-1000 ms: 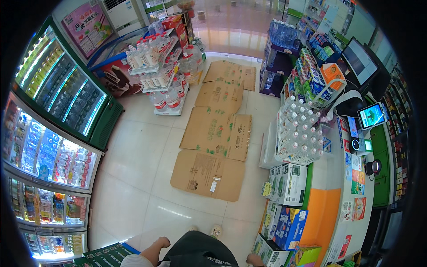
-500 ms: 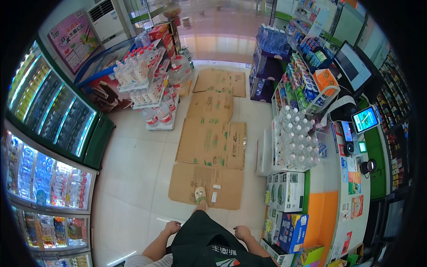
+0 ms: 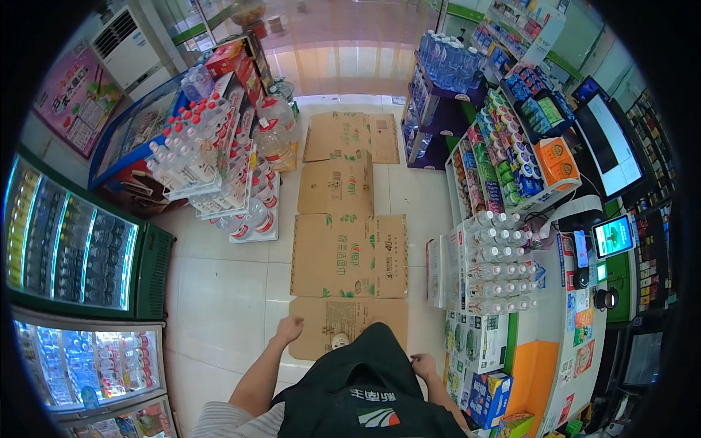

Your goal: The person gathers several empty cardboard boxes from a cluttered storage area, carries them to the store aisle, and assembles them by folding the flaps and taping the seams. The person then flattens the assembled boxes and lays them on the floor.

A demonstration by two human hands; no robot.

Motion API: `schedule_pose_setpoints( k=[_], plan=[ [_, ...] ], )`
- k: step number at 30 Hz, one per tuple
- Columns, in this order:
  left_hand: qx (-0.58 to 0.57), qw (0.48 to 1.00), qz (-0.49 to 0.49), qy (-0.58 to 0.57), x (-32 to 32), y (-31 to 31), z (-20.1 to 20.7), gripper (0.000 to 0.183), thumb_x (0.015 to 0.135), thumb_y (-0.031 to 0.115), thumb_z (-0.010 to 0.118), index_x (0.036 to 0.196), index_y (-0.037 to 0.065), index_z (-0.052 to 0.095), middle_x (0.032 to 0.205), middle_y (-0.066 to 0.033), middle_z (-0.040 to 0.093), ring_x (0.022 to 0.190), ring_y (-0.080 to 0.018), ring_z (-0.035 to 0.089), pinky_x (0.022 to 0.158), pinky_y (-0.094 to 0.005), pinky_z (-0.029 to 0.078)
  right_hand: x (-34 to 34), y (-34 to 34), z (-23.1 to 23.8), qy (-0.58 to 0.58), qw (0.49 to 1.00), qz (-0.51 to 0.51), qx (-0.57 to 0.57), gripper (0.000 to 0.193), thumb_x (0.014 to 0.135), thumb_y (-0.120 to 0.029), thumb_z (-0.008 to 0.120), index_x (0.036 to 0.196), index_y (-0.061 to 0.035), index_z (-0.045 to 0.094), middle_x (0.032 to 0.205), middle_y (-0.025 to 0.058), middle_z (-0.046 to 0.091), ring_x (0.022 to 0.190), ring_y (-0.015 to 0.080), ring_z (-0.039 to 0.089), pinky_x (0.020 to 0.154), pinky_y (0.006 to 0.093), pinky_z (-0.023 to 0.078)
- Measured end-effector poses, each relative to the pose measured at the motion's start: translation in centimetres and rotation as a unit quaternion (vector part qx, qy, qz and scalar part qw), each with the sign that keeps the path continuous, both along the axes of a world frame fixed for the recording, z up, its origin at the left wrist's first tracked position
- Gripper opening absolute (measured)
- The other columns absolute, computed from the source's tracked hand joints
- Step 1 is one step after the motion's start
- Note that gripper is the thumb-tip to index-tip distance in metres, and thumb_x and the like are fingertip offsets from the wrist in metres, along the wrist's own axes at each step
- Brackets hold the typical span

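Over the cardboard on the floor, my left hand (image 3: pixel 290 330) is stretched forward, its fingers loosely curled with nothing seen in them. Beside the dark apron (image 3: pixel 365 394) hangs my right hand (image 3: pixel 423 365), also curled and holding nothing that shows; it is nearest to the stacked cartons (image 3: pixel 476 343) at the right, without touching them. Below the apron hem, one light shoe (image 3: pixel 340 341) rests on the flattened cardboard (image 3: pixel 350 255). The rest of my legs is hidden by the apron.
Glass-door drink coolers (image 3: pixel 73 248) line the left. A rack of red-capped bottles (image 3: pixel 212 160) stands beyond them. To the right are bottles on a counter (image 3: pixel 500 263), snack shelves (image 3: pixel 504 153), a monitor (image 3: pixel 607 146) and a tablet (image 3: pixel 613 236). Purple shelves (image 3: pixel 438 109) hold bottled water.
My view has moved forward along the cardboard, and shelves and counter appear closer. My left hand has swung forward and up; my right hand sits slightly farther right and higher.
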State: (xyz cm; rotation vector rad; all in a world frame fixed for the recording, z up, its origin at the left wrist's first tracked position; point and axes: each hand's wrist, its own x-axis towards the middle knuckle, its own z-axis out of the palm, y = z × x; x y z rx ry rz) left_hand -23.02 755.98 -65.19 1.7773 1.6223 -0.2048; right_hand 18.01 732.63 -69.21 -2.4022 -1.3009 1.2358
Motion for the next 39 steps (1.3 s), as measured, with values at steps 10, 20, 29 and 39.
schedule_pose_setpoints(
  k=[10, 20, 29, 39],
  plan=[
    [0.016, 0.988, -0.002, -0.152, 10.9, 19.7, 8.6, 0.034, 0.087, 0.019, 0.056, 0.115, 0.002, 0.063, 0.102, -0.0190, 0.068, 0.097, -0.0334, 0.065, 0.087, -0.0385, 0.051, 4.3, 24.9, -0.9, 0.065, 0.997, -0.024, 0.015, 0.030, 0.082, -0.011, 0.052, 0.104, 0.0012, 0.069, 0.088, 0.0186, 0.071, 0.074, 0.0231, 0.071, 0.076, 0.0342, 0.055],
    [-0.067, 0.997, -0.032, 0.009, 3.2, 30.9, 5.4, 0.033, 0.084, 0.025, 0.054, 0.109, 0.007, 0.068, 0.097, -0.0162, 0.069, 0.095, -0.0332, 0.065, 0.087, -0.0403, 0.050, 8.7, 37.2, -2.1, -0.010, 0.997, 0.040, -0.064, 0.030, 0.079, -0.011, 0.057, 0.104, -0.0026, 0.070, 0.074, 0.0155, 0.070, 0.063, 0.0209, 0.070, 0.067, 0.0336, 0.057],
    [0.017, 0.999, -0.021, -0.023, 3.6, 51.3, 6.4, 0.031, 0.083, 0.018, 0.055, 0.108, 0.004, 0.067, 0.095, -0.0222, 0.067, 0.091, -0.0365, 0.065, 0.084, -0.0421, 0.052, 6.7, 49.1, 1.4, 0.118, 0.977, -0.127, -0.122, 0.031, 0.086, -0.007, 0.049, 0.111, 0.0027, 0.065, 0.089, 0.0146, 0.071, 0.068, 0.0202, 0.070, 0.055, 0.0317, 0.057],
    [-0.035, 0.996, -0.056, -0.063, 11.7, 64.5, 6.7, 0.031, 0.084, 0.018, 0.058, 0.109, 0.002, 0.066, 0.099, -0.0191, 0.068, 0.091, -0.0322, 0.067, 0.084, -0.0388, 0.052, 10.1, 61.6, 0.7, 0.008, 0.990, -0.074, -0.124, 0.030, 0.080, -0.020, 0.055, 0.101, -0.0102, 0.073, 0.099, 0.0143, 0.069, 0.099, 0.0312, 0.065, 0.091, 0.0370, 0.049]
  ],
)
